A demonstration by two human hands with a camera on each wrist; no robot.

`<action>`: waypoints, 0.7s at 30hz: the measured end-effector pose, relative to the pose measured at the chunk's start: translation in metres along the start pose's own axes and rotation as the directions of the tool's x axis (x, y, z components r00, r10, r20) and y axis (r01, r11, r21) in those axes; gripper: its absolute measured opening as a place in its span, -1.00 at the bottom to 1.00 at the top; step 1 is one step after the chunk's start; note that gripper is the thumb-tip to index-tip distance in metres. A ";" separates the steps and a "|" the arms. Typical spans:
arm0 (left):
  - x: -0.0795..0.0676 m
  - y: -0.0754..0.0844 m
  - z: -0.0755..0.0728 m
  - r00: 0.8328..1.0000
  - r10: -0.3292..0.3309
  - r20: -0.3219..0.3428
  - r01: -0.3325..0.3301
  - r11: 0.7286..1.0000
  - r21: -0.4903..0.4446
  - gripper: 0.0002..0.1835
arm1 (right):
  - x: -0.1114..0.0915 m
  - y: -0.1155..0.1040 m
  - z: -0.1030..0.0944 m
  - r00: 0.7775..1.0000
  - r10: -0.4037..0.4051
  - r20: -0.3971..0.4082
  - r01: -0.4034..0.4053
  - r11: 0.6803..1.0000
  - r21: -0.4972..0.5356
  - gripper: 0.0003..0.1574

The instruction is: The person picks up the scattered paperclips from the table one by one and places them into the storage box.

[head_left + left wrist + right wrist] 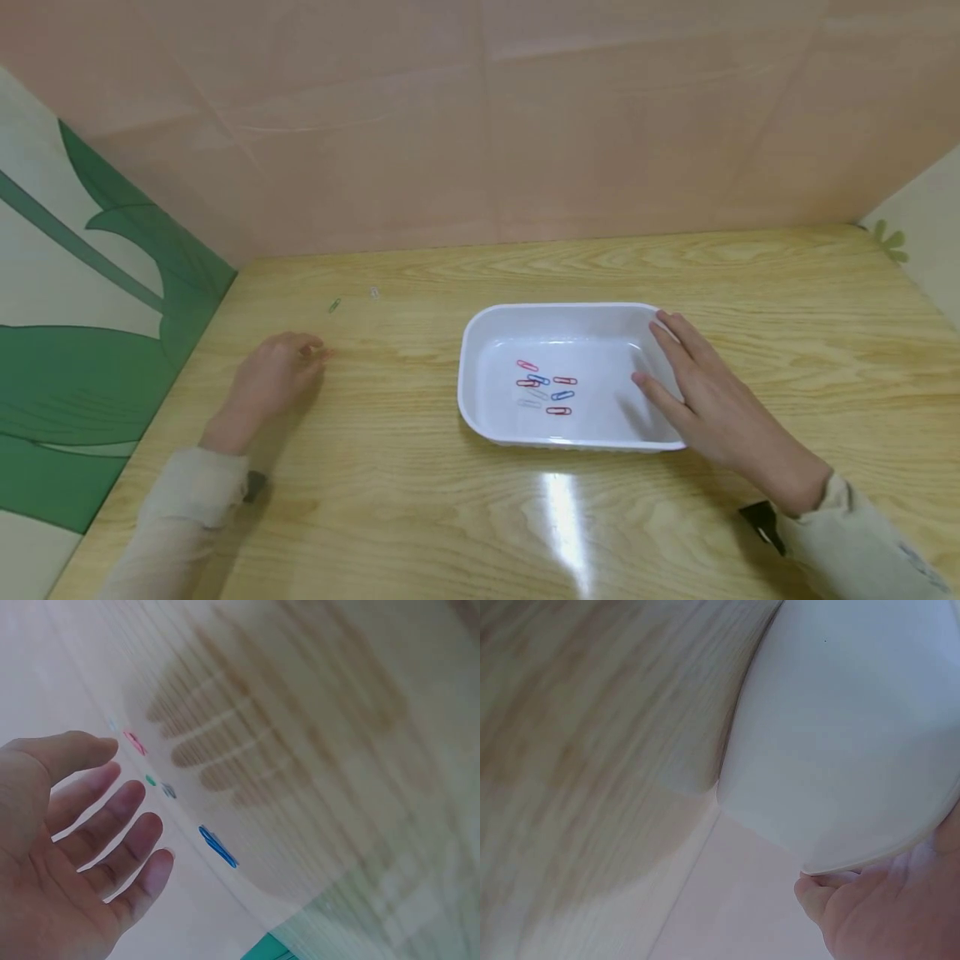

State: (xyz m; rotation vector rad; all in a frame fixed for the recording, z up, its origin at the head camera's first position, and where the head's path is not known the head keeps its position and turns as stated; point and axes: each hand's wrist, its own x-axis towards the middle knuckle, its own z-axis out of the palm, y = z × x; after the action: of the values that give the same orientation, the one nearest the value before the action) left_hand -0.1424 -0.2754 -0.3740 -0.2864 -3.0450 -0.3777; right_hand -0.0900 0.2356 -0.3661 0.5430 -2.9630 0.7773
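My left hand (276, 375) is low over the left part of the table, and its fingers (139, 829) are loosely bent with nothing between them in the left wrist view. Beyond its fingertips in that view lie a blue paper clip (217, 846), a pink paper clip (135, 742), a green one (151, 780) and a greyish one (169, 790). With my right hand (708, 400) I hold the right end of a white plastic tray (480, 425), thumb over the inside and fingers along the rim. Several red, blue, pink and clear paper clips (562, 396) lie in the tray's left half.
The wood-grain table (360, 500) meets a pinkish sheet (487, 150) at its back edge. A green leaf-patterned panel (90, 375) borders the left side, and a pale panel (922, 225) the right. Light reflects off the table in front of the tray.
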 end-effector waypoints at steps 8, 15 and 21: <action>0.006 -0.004 0.005 0.993 -0.027 0.113 0.026 1.000 0.011 -0.71 | 0.000 0.001 0.001 1.000 -0.011 -0.011 0.011 1.000 0.000 -0.07; 0.007 -0.002 0.006 0.984 -0.069 0.164 0.072 0.997 -0.017 -0.73 | 0.001 0.000 0.001 1.000 -0.010 -0.014 0.010 1.000 -0.003 -0.07; 0.009 0.001 0.006 0.976 -0.092 0.196 0.104 0.993 -0.054 -0.78 | 0.000 0.000 0.002 1.000 -0.009 -0.018 0.009 1.000 -0.003 -0.07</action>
State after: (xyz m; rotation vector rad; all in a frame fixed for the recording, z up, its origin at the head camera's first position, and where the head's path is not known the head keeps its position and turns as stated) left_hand -0.1511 -0.2714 -0.3787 -0.1860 -3.2514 -0.4814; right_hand -0.0902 0.2347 -0.3676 0.5461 -2.9432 0.7727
